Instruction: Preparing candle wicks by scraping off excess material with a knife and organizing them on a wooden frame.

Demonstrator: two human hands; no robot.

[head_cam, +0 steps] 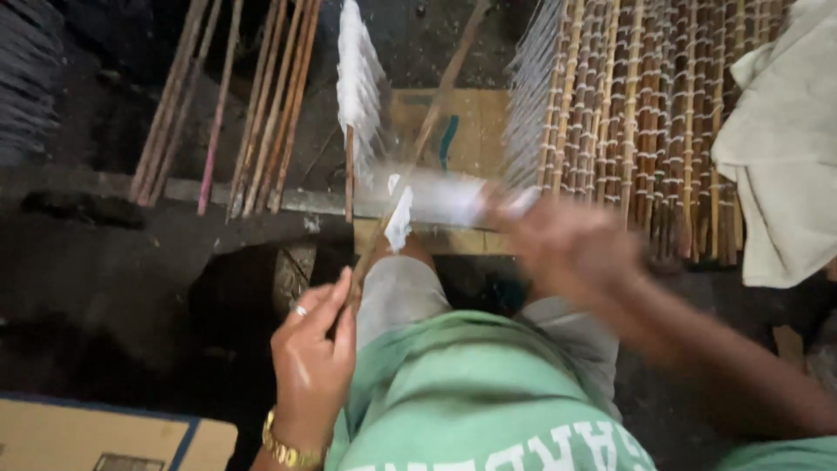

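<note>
Our green shirt (pixel 488 401) hangs low, both hands working a thin stick.
Our left hand (pixel 314 353) pinches the stick (pixel 418 144), which slants up-right toward the reed mat (pixel 645 113); our blurred right hand (pixel 567 249) grips white fibre (pixel 436 196).

The right hand (pixel 567 249) is smeared by motion, so its fingers cannot be separated, nor can its grip be read. The white thread (pixel 436 196) just left of it is a pale blur without clear edges. The thin stick (pixel 410 166) pinched by the left hand (pixel 314 349) vanishes into that blur. Below the left hand, the cardboard box (pixel 105 436) runs off the bottom edge. Beyond the right hand, the pale cloth (pixel 785 148) is cut by the right edge.
</note>
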